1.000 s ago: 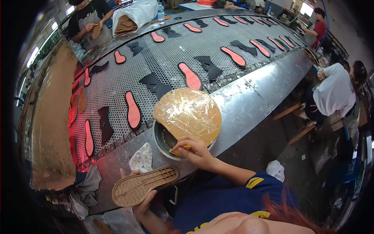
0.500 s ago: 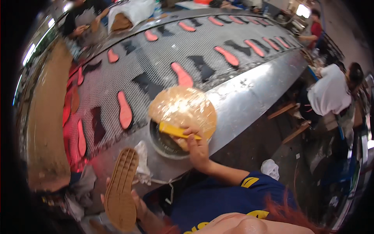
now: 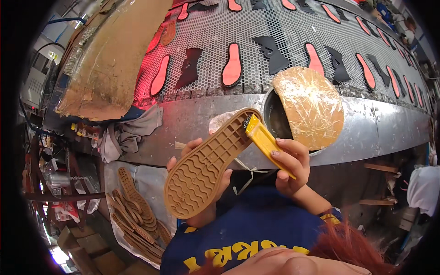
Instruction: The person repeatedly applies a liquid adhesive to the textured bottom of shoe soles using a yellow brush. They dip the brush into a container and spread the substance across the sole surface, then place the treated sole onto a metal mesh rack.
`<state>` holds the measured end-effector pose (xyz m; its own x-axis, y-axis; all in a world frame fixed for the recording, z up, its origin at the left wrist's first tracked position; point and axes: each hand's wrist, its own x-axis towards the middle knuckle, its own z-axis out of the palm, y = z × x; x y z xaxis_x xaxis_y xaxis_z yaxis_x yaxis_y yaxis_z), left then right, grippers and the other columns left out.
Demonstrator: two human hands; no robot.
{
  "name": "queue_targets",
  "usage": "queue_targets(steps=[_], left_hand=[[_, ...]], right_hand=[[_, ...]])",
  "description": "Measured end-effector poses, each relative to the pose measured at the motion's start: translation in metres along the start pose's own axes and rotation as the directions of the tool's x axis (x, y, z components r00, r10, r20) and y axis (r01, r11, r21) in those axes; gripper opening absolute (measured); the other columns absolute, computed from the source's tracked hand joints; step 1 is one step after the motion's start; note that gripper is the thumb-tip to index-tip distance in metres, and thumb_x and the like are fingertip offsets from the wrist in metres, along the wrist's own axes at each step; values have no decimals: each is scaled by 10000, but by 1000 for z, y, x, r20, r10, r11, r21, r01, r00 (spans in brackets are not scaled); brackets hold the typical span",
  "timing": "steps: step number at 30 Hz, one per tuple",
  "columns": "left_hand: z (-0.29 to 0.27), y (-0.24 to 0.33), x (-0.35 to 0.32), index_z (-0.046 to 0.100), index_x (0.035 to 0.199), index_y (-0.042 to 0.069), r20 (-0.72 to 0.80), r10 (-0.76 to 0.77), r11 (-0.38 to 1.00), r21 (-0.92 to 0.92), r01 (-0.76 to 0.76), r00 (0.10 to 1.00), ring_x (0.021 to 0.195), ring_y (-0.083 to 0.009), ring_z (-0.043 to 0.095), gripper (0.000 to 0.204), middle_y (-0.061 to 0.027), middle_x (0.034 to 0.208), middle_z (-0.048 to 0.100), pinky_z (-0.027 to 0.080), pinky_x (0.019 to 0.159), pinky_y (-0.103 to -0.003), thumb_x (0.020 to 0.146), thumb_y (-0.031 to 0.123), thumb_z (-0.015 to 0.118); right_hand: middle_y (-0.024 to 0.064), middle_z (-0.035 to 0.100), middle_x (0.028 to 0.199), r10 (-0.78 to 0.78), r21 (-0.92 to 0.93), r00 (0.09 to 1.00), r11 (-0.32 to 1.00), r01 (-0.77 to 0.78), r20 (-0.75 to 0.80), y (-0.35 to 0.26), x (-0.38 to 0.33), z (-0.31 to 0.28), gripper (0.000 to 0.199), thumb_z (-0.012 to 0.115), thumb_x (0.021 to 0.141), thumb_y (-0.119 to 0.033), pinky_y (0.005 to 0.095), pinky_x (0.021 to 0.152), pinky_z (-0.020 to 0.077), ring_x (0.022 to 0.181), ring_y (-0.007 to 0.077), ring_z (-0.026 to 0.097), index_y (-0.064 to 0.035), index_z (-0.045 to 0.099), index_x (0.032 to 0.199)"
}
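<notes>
A tan rubber shoe sole (image 3: 201,176) with a wavy and gridded tread is held tilted in front of me by my left hand (image 3: 222,185), its fingers closed around both edges. My right hand (image 3: 294,166) grips a yellow-handled brush (image 3: 266,143). Dark bristles press on the narrower upper end of the sole. Just beyond stands a dark metal bowl (image 3: 275,115), partly covered by a round tan board (image 3: 314,106) wrapped in shiny film.
Pink insoles (image 3: 232,64) and black cut pieces (image 3: 189,68) lie on a mesh conveyor (image 3: 208,55) behind the metal ledge (image 3: 183,123). Several tan soles (image 3: 137,206) are piled at lower left. A grey cloth (image 3: 130,130) hangs over the ledge beside a cardboard sheet (image 3: 107,64).
The brush has gone from over the bowl to the sole. My left hand has brought the sole up and toward the middle. The view has swung left, showing the pile of soles.
</notes>
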<state>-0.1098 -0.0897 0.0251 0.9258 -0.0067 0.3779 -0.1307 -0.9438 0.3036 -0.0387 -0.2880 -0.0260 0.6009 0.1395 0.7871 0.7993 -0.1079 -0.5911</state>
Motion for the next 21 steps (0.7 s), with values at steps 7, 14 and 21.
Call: queue_targets(steps=[7,14,21], left_hand=[[39,-3,-12,298,1378,183,-296,-140,828,-558,-52,945,1290,-129,371,753,-44,1382,405,95,1133,-375,782,447,676],[-1,25,3,383,1364,249,103,-136,987,102,125,985,1292,-108,345,581,-26,1371,423,105,1131,-390,856,499,511],[12,-2,2,389,1292,8,281,-196,-649,-756,90,940,1199,-306,466,548,-211,1283,483,401,1015,-420,958,430,284]], right_hand=[[225,490,1156,-14,-56,997,998,18,80,-5,7,0,414,526,934,-338,320,826,527,1009,282,584,33,604,1101],[218,480,1170,-52,-8,982,998,54,180,-19,5,8,401,582,904,-308,316,819,519,1012,279,569,38,601,1106],[210,532,1090,-112,133,973,987,86,202,-39,0,29,407,641,855,-319,329,773,526,914,295,598,27,627,1069]])
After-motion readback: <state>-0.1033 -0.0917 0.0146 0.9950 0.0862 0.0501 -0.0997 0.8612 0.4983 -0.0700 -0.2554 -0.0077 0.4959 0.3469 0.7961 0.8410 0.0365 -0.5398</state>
